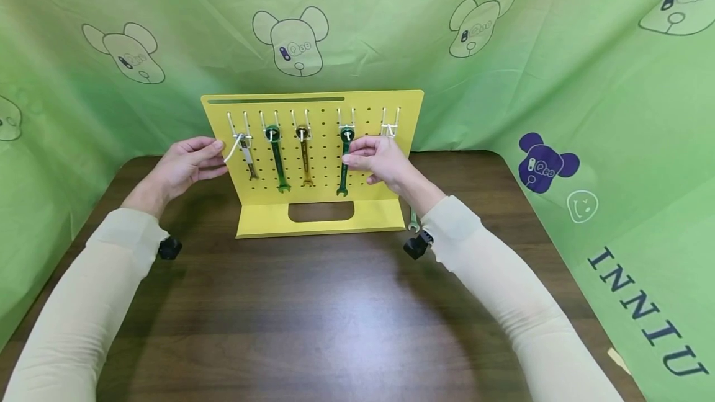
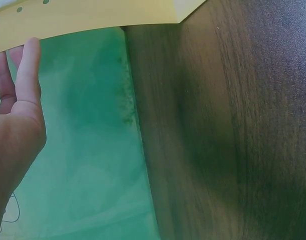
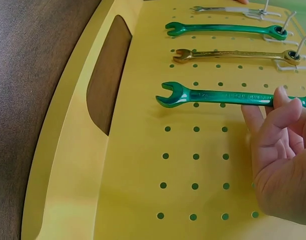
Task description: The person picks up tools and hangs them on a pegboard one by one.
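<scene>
A yellow pegboard stand (image 1: 323, 172) stands upright on the table, with several wrenches hanging from its white hooks. My left hand (image 1: 187, 165) holds the board's left edge; in the left wrist view one finger (image 2: 30, 65) lies over the edge and others pass behind it. With thumb and fingers my right hand (image 1: 382, 163) pinches a green wrench (image 3: 218, 96) by its upper part, its ring end on a hook and its open end down. Left of it hang a gold wrench (image 1: 305, 160), another green wrench (image 1: 278, 160) and a smaller silver wrench (image 1: 247, 154).
A white hook (image 1: 389, 130) at the board's right bears no wrench. Another wrench (image 1: 413, 221) lies on the brown table (image 1: 313, 309) beside the stand's right end, partly hidden by my right arm. Green printed cloth (image 1: 368, 30) hangs behind and at the sides.
</scene>
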A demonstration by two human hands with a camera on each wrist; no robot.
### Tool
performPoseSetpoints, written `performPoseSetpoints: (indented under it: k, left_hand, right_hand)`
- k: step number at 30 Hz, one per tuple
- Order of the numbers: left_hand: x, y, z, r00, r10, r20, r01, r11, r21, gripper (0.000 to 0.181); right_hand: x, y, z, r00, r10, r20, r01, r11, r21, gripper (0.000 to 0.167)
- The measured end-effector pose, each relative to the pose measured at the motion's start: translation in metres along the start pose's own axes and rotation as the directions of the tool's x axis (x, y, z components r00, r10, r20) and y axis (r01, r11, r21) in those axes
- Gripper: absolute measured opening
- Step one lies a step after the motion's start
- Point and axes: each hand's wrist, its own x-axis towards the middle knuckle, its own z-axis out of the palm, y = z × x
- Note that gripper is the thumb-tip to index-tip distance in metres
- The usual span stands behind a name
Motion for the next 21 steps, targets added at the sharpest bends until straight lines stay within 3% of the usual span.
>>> performPoseSetpoints:
  k: [7, 16, 21]
  left_hand:
    - [-0.0002, -0.0001, 0.0000, 1.000, -0.004, 0.001, 0.004, 1.000, -0.008, 0.012]
    - [0.0012, -0.0007, 0.0015, 1.000, -0.017, -0.002, 0.017, 1.000, -0.009, 0.013]
    - [0.0001, -0.0001, 0.0002, 1.000, -0.011, 0.000, 0.011, 1.000, -0.011, 0.013]
  right_hand:
    - [0.0009, 0.0008, 0.0033, 1.000, -0.003, -0.029, 0.005, 0.998, 0.060, 0.029]
    - [0.0011, 0.0020, 0.0056, 0.993, -0.043, -0.114, 0.056, 0.992, 0.111, 0.030]
    - [-0.0003, 0.0056, 0.0065, 0.990, -0.074, -0.123, 0.090, 0.987, 0.133, 0.034]
